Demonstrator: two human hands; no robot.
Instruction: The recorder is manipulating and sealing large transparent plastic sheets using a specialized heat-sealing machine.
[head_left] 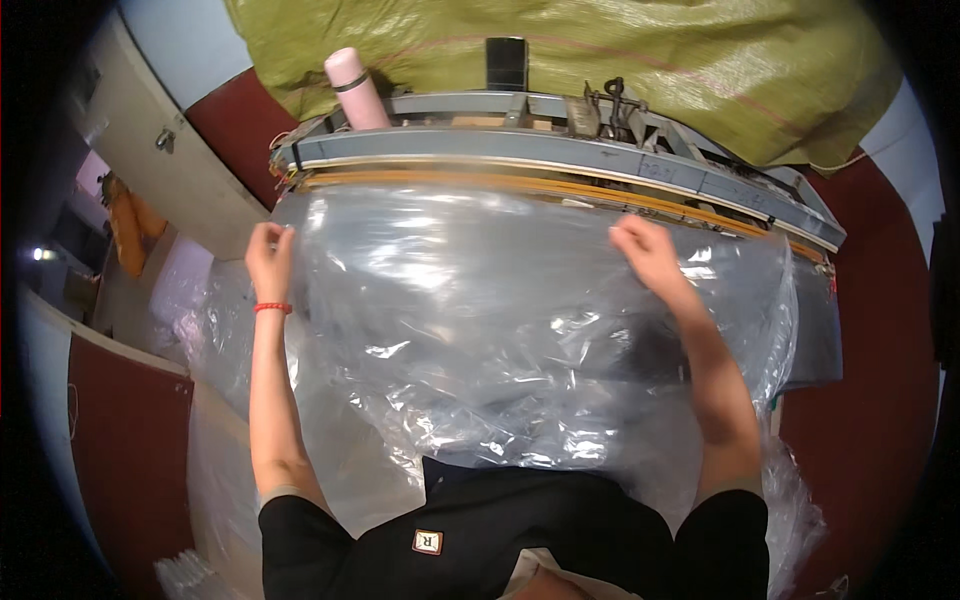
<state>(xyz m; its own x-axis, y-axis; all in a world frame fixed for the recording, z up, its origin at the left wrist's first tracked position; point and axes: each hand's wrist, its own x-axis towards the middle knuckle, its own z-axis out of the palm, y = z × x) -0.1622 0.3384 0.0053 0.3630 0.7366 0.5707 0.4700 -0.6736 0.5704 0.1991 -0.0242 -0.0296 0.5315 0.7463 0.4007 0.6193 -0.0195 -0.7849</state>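
A wide sheet of clear plastic film point(430, 290) spreads in front of me, crumpled and shiny towards my body. At its left edge, my left hand point(270, 262) is closed in a pinch, with a red bracelet on the wrist. My right hand point(650, 255) is closed too, with thumb and fingers pressed together over the right half of the film. Both pinches seem to be on the film, though the fingertips are slightly blurred. Just beyond the film runs a long grey metal bar machine point(450, 147) with orange-yellow strips point(520, 187) along its near side.
A pink bottle point(357, 90) and a black upright object point(507, 64) stand behind the bar. Metal clamp parts point(612, 110) sit further right. Green-yellow woven sheeting point(700, 70) hangs at the back. A door point(165, 130) is at left; more loose film point(215, 330) lies below it.
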